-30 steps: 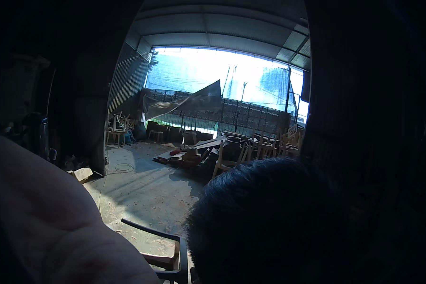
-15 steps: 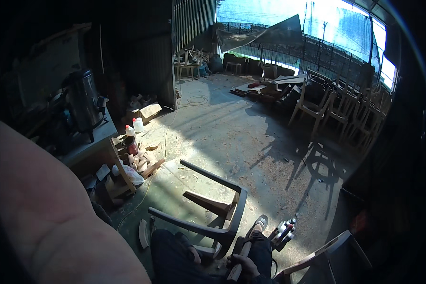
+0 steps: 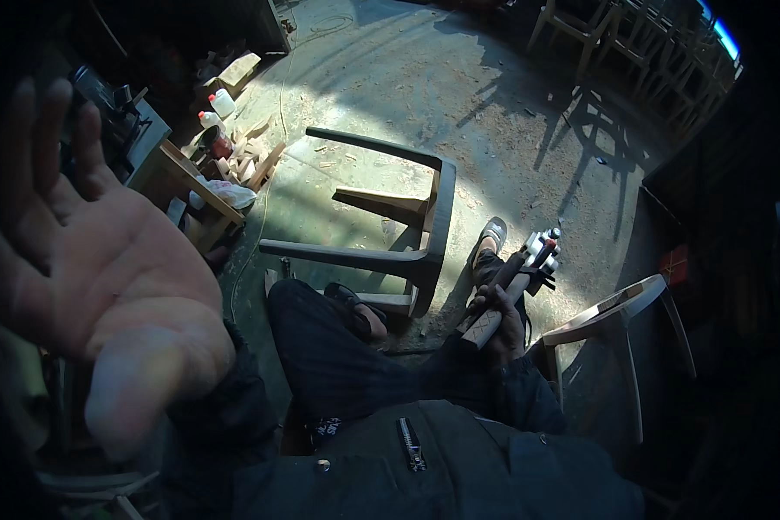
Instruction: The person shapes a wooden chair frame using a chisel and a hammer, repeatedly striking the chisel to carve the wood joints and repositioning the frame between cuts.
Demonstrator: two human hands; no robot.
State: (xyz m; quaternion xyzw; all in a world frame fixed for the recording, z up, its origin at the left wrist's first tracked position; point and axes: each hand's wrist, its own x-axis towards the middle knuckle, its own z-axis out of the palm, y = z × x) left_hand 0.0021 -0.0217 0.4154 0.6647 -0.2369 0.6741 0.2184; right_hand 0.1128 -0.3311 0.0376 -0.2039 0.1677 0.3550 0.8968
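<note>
My left hand [image 3: 121, 260] is raised close to the view at the left, palm showing and fingers spread, with nothing in it. Over my right thigh, my right hand [image 3: 510, 322] is wrapped round a pale bar [image 3: 484, 329]. A white, black and red metal tool head [image 3: 542, 253] shows beyond that hand; whether it joins the bar I cannot tell. In front of my legs, a dark chair frame [image 3: 438, 217] with pale wooden parts lies on its side on the floor.
A curved wooden chair part with legs [image 3: 615, 308] stands at right. Wood offcuts [image 3: 256, 156], white jugs [image 3: 222, 102] and a plastic bag [image 3: 230, 192] sit at left. A cable [image 3: 269, 204] runs along the floor. Several chairs [image 3: 572, 26] are stacked at the far right.
The view has tilted down, showing more of my lap. My left hand now shows its whole palm and spread fingers, where only a blurred part filled the left edge. My right hand still grips the bar.
</note>
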